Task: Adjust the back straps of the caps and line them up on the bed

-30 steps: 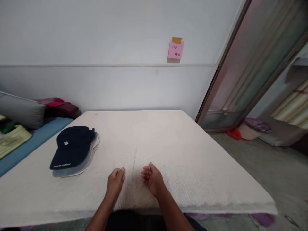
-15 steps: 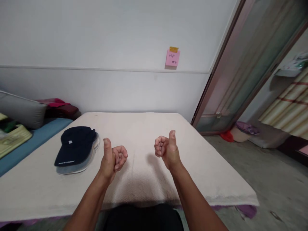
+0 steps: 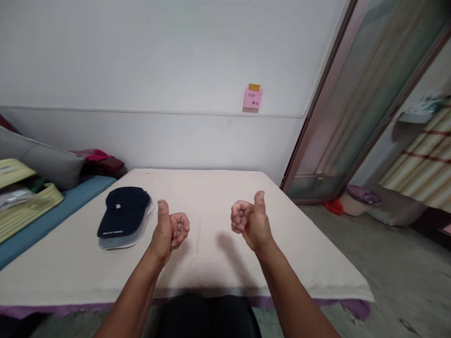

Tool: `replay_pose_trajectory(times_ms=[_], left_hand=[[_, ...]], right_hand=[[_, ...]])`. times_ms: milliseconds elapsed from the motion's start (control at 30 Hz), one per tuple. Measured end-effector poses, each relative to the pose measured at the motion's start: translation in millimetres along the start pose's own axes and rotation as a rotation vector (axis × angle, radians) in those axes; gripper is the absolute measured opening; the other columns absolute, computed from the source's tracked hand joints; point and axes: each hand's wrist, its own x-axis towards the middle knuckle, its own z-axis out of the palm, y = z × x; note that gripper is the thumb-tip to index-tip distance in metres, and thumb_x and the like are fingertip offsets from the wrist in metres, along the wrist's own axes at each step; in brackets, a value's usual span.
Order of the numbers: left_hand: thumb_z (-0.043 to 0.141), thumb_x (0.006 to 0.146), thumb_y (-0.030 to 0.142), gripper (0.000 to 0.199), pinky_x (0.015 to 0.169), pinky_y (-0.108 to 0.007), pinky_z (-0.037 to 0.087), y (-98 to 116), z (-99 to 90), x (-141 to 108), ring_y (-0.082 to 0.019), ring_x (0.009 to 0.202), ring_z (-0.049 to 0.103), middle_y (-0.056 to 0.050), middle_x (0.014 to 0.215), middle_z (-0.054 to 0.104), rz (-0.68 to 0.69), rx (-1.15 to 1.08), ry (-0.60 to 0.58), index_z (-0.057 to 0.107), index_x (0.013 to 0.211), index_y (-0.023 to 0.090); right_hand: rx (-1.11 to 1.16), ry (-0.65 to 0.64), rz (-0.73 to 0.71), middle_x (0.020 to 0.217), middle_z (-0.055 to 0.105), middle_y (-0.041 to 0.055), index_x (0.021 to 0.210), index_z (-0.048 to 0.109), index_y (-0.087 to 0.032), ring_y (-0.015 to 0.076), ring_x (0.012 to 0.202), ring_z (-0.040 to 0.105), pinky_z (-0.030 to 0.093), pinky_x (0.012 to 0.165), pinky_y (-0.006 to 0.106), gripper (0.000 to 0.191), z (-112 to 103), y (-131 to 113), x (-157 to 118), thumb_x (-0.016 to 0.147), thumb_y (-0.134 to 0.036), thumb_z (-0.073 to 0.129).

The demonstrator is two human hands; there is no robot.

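Both hands hover above a table with a cream cloth [image 3: 211,202], thumbs up and the other fingers curled in. My left hand [image 3: 168,233] is closed, and nothing shows inside its fingers. To its left lies a stack of caps: a navy baseball cap [image 3: 125,211] on top, with a paler cap [image 3: 123,241] showing under its brim. My right hand [image 3: 254,221] is closed the same way, over the cloth right of the middle, touching nothing. A wide gap separates the two hands.
A pink note [image 3: 252,99] is taped to the white wall behind. At left, a grey cushion [image 3: 49,157] and a yellow-green case [image 3: 35,209] sit on a blue surface. A framed glass door [image 3: 338,117] and a lined bin [image 3: 355,199] stand at right.
The view has shifted a little, so the caps and left-side items appear further right. Both hands keep their thumbs-up shape, and the caps stay on the cloth.
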Motion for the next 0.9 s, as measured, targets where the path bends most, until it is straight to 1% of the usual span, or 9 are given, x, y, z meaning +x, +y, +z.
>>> replay_pose_trajectory(times_ms=[200, 300, 400, 467, 533, 600, 700, 800, 900], left_hand=[[0.006, 0.067, 0.085, 0.084, 0.037, -0.02, 0.005, 8.4, 3.8, -7.1, -0.004, 0.03, 0.013, 0.005, 0.032, 0.032, 0.032, -0.023, -0.018, 0.051, 0.053, 0.015], [0.009, 0.073, 0.081, 0.08, 0.036, -0.019, 0.005, 3.3, 4.0, -4.8, -0.003, 0.03, 0.014, 0.005, 0.032, 0.032, 0.038, -0.03, -0.014, 0.051, 0.053, 0.015], [0.032, 0.08, 0.07, 0.064, 0.035, -0.017, 0.008, -19.3, -1.7, 3.6, -0.003, 0.029, 0.018, 0.006, 0.033, 0.034, -0.003, 0.0, 0.045, 0.051, 0.054, 0.015], [0.056, 0.078, 0.051, 0.043, 0.033, -0.016, 0.015, -44.4, -12.3, 10.6, -0.004, 0.029, 0.028, 0.005, 0.037, 0.043, -0.026, 0.012, 0.173, 0.053, 0.057, 0.014], [0.065, 0.074, 0.034, 0.025, 0.035, -0.017, 0.029, -73.4, -29.8, 15.6, -0.006, 0.033, 0.042, 0.002, 0.049, 0.056, -0.045, -0.001, 0.285, 0.057, 0.063, 0.014], [0.069, 0.068, 0.019, 0.013, 0.043, -0.021, 0.042, -101.1, -53.6, 16.5, -0.012, 0.047, 0.058, -0.002, 0.063, 0.064, -0.078, -0.031, 0.407, 0.06, 0.073, 0.013], [0.071, 0.064, 0.008, 0.02, 0.049, -0.024, 0.048, -130.8, -96.0, 12.0, -0.016, 0.058, 0.064, -0.005, 0.07, 0.066, -0.112, -0.1, 0.59, 0.061, 0.08, 0.012], [0.065, 0.07, 0.005, 0.011, 0.052, -0.025, 0.05, -141.2, -138.9, 8.0, -0.016, 0.059, 0.065, -0.005, 0.07, 0.066, -0.115, -0.204, 0.743, 0.059, 0.076, 0.012], [0.053, 0.079, 0.003, 0.015, 0.055, -0.023, 0.052, -134.9, -175.1, 11.0, -0.013, 0.055, 0.063, -0.004, 0.063, 0.064, -0.102, -0.323, 0.863, 0.056, 0.067, 0.013]], right_hand=[[-0.016, -0.003, -0.018, 0.042, 0.04, -0.0028, 0.054, 0.054, -0.014, 0.0047, 0.033, 0.027, 0.019, 0.038, 0.021, 0.075, 7.9, -10.9, -8.9, 0.073, -0.082, 0.028], [-0.041, -0.01, -0.026, 0.042, 0.04, -0.003, 0.054, 0.053, -0.015, 0.0051, 0.033, 0.029, 0.022, 0.038, 0.021, 0.074, 6.6, -8.5, -10.1, 0.074, -0.081, 0.027], [-0.111, 0.011, -0.024, 0.044, 0.041, -0.0032, 0.056, 0.054, -0.015, 0.0056, 0.035, 0.032, 0.026, 0.039, 0.021, 0.067, -3.7, 11.5, -4.4, 0.078, -0.075, 0.031], [-0.23, 0.066, 0.003, 0.048, 0.046, -0.0026, 0.062, 0.056, -0.014, 0.0064, 0.039, 0.039, 0.031, 0.041, 0.02, 0.053, -15.1, 38.1, 3.2, 0.08, -0.063, 0.043], [-0.381, 0.163, 0.101, 0.053, 0.053, -0.0022, 0.067, 0.057, -0.015, 0.0069, 0.044, 0.046, 0.035, 0.044, 0.019, 0.033, -28.1, 74.2, 11.5, 0.076, -0.046, 0.054], [-0.417, 0.188, 0.192, 0.055, 0.056, -0.0013, 0.071, 0.057, -0.016, 0.009, 0.045, 0.051, 0.035, 0.042, 0.019, 0.017, -41.4, 115.0, 17.7, 0.071, -0.033, 0.057], [-0.465, 0.241, 0.3, 0.045, 0.05, -0.0041, 0.064, 0.052, -0.017, 0.0104, 0.037, 0.048, 0.029, 0.035, 0.019, 0.008, -61.2, 171.7, 21.4, 0.063, -0.023, 0.057], [-0.485, 0.321, 0.351, 0.047, 0.05, -0.0047, 0.066, 0.049, -0.019, 0.0107, 0.035, 0.049, 0.025, 0.032, 0.018, 0.006, -80.4, 208.3, 22.9, 0.062, -0.022, 0.052], [-0.486, 0.333, 0.367, 0.05, 0.051, -0.0043, 0.067, 0.047, -0.02, 0.0106, 0.036, 0.051, 0.026, 0.031, 0.018, 0.007, -95.6, 221.8, 26.9, 0.061, -0.021, 0.049]])
